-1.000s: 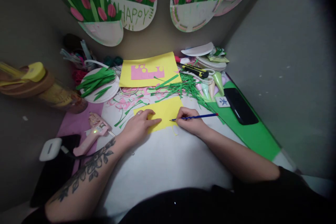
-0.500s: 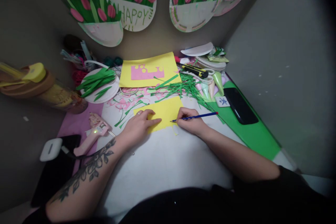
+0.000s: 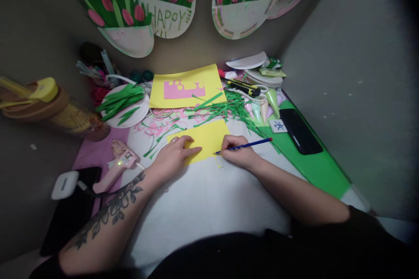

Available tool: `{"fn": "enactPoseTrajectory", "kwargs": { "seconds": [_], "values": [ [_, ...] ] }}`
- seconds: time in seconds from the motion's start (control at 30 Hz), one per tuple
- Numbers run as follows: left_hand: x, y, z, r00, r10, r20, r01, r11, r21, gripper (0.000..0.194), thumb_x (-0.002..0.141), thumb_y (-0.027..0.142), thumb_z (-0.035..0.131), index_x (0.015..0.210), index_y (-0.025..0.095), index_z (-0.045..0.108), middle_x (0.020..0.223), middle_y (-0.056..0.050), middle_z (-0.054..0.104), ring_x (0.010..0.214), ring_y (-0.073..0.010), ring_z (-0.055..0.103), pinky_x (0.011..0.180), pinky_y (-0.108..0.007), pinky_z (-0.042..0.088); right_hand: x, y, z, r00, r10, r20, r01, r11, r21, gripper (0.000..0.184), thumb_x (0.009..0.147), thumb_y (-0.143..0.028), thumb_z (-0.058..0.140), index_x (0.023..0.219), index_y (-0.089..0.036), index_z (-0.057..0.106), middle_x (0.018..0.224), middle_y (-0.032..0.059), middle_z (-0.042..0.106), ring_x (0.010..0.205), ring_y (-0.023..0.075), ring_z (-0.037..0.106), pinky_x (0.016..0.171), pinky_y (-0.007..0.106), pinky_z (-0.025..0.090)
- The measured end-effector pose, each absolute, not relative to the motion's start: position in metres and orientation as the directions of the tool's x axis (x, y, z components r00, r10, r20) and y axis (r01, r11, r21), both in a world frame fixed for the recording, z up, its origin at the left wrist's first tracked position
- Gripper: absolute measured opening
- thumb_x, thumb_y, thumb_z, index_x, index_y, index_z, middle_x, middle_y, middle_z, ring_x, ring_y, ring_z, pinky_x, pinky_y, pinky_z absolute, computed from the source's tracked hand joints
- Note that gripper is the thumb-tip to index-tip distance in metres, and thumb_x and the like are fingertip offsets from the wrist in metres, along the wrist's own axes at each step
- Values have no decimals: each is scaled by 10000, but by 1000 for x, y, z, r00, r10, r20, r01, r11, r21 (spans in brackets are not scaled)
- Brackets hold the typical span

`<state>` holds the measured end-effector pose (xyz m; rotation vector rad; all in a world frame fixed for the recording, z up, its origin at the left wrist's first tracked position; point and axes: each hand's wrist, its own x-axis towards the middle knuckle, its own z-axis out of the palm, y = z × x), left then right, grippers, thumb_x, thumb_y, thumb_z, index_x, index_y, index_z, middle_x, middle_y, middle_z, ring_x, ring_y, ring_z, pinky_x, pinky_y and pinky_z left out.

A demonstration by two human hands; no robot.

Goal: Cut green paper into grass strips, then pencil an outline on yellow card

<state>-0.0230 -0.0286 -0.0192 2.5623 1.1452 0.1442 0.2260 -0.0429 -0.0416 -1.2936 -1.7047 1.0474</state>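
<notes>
A small yellow paper sheet [image 3: 207, 137] lies on the white table top in front of me. My left hand [image 3: 175, 157] lies flat on its left part, fingers stretched out and pressing it down. My right hand [image 3: 237, 152] is closed round a blue pencil [image 3: 248, 144] with a red end. The pencil's tip touches the sheet's lower right edge.
A larger yellow sheet with a pink cut-out [image 3: 186, 87] lies further back, green paper strips [image 3: 229, 109] strewn before it. A plate of green strips [image 3: 122, 104] and a pink glue gun [image 3: 116, 170] sit left; a dark phone [image 3: 299, 130] on green paper lies right. Paper tulip decorations hang on the wall.
The pencil tip has crept slightly along the sheet's lower right edge. My left hand has stayed in place.
</notes>
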Motion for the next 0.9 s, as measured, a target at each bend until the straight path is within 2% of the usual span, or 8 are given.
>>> {"fn": "enactPoseTrajectory", "kwargs": {
  "seconds": [0.47,0.57,0.73,0.9],
  "values": [
    [-24,-30,-21,675,737,-35,705,-630,324,440,902,145,406,1225,383,587,1274,-43,479,1069,-208,502,889,-339,430,225,-45,-40,-264,961,78,379,178,-908,93,614,-120,533,554,-190,520,542,-28,549,526,107,481,507,219,363],
    [-24,-28,-23,662,749,-12,701,-614,363,435,892,139,411,1229,346,591,1269,-57,488,1092,-215,506,907,-351,437,224,-45,-39,-258,964,68,374,164,-913,92,610,-122,537,551,-190,521,540,-28,550,524,106,481,504,218,364],
    [-25,-24,-23,593,804,48,681,-532,502,414,889,137,389,1236,243,587,1225,-74,523,1092,-187,533,948,-312,445,224,-46,-39,-268,961,73,358,170,-918,90,610,-119,537,552,-186,523,542,-25,550,527,108,482,500,218,360],
    [-25,-24,-25,582,811,52,687,-525,503,415,874,117,402,1209,240,614,1232,-82,516,1102,-204,538,951,-337,454,225,-44,-40,-243,967,74,340,157,-927,79,619,-125,554,570,-185,536,560,-21,562,531,108,485,502,220,365]
  ]
}}
